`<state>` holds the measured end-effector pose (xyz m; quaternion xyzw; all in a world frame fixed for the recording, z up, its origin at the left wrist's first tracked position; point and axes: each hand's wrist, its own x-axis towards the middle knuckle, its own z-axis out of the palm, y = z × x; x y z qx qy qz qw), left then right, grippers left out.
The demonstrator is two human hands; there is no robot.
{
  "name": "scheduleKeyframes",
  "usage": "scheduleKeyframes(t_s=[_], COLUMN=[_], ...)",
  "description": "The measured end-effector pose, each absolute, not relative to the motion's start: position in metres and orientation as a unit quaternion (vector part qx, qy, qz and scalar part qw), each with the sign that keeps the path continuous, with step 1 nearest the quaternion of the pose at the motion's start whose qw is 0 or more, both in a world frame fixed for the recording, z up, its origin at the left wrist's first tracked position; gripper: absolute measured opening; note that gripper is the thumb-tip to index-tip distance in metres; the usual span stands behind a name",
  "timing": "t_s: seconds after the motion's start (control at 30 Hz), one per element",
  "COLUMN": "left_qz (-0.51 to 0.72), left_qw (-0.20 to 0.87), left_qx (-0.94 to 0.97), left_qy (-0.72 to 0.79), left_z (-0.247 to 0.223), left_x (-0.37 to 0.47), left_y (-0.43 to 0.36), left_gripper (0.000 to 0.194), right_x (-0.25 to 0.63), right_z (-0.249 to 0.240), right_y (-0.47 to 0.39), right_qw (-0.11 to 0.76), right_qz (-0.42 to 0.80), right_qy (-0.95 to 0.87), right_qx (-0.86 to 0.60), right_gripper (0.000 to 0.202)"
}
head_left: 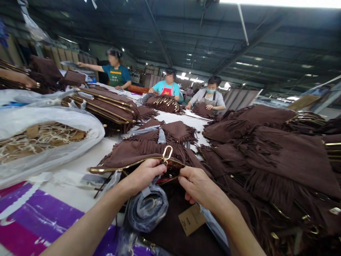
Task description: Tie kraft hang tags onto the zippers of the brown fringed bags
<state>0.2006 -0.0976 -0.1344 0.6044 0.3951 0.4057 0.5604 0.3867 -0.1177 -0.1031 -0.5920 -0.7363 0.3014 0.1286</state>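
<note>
A brown fringed bag (125, 153) lies in front of me, its gold zipper (138, 163) undone and a reddish patterned lining showing inside. My left hand (147, 175) is closed in a pinch at the near edge of the opening, just below a gold clasp (167, 153). On the right, my right hand (197, 183) grips the same opening's edge between thumb and fingers. Below my hands are a coiled strap (147, 209) wrapped in clear plastic and a brown cardboard price tag (191, 219), both over more dark brown material.
Brown fringed bags (290, 156) are heaped on the right, and another stack (103, 106) stands at the back left. A clear plastic bag (90, 124) holds stringed tags. Purple plastic packaging (45, 209) covers the near left. Several people work across the white table (173, 119).
</note>
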Motion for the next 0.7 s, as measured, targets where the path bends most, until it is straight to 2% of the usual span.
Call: scheduleKeyframes(t_s=[0.13, 0.2, 0.27, 0.47, 0.57, 0.7], left_qz=[0.365, 0.342, 0.323, 0.352, 0.359, 0.372], left_qw=[0.398, 0.358, 0.371, 0.528, 0.507, 0.413], left_qx=[0.714, 0.741, 0.75, 0.662, 0.667, 0.693], left_qy=[0.445, 0.454, 0.441, 0.399, 0.411, 0.459], left_z=[-0.125, -0.12, -0.117, -0.122, -0.125, -0.121], left_x=[0.201, 0.201, 0.202, 0.212, 0.211, 0.206], left_y=[-0.1, -0.099, -0.097, -0.093, -0.091, -0.091], left_gripper=[0.023, 0.024, 0.024, 0.031, 0.032, 0.031], right_x=[0.393, 0.395, 0.396, 0.396, 0.394, 0.394], right_z=[-0.105, -0.105, -0.105, -0.104, -0.103, -0.103], right_y=[-0.114, -0.113, -0.113, -0.113, -0.113, -0.113], right_qw=[0.159, 0.158, 0.144, 0.13, 0.132, 0.126], right_qz=[0.165, 0.127, 0.119, 0.099, 0.09, 0.078], right_qy=[-0.81, -0.821, -0.816, -0.804, -0.801, -0.802], right_qx=[-0.539, -0.534, -0.547, -0.572, -0.576, -0.579], right_gripper=[0.027, 0.027, 0.027, 0.025, 0.023, 0.021])
